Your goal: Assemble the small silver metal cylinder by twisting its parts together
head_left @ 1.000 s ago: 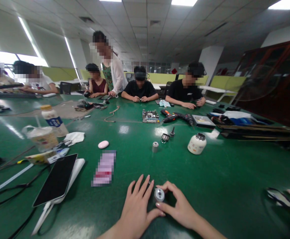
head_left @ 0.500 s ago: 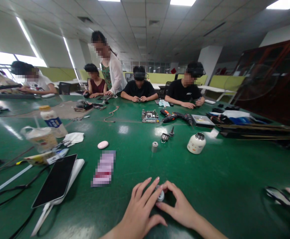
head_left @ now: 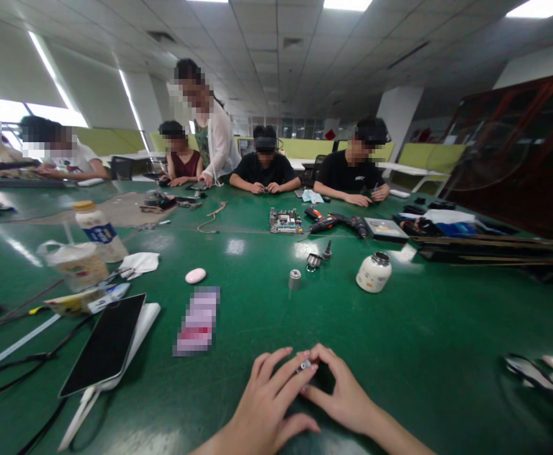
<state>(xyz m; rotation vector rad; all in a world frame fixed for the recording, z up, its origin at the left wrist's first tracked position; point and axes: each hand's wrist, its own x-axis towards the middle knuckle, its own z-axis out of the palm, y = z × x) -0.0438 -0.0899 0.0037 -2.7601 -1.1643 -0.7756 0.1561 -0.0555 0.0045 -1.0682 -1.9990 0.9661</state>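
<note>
Low in the middle of the head view, a small round silvery metal part [head_left: 305, 366] shows between my hands, mostly covered by fingers. My right hand [head_left: 345, 392] curls around its right side, thumb and index finger closed on it. Over its left side reaches my left hand [head_left: 273, 395], its fingers stretched out and fingertips touching the part, with the thumb held away. Farther up the green table stand a short metal cylinder [head_left: 294, 280], a metal piece with a ring [head_left: 313, 261] and a dark stepped metal part [head_left: 327, 251].
A white jar [head_left: 373, 273] stands to the right. On the left lie a phone [head_left: 105, 344], a purple packet [head_left: 198, 322], a pink oval object [head_left: 195, 275], cables, a cup [head_left: 79, 265] and a bottle [head_left: 98, 234]. A circuit board [head_left: 285, 221] and power drills [head_left: 335, 224] are beyond; several people sit opposite.
My left fingers have drawn in slightly over the metal part, which now shows a smaller face and looks turned. My right hand keeps nearly the same place.
</note>
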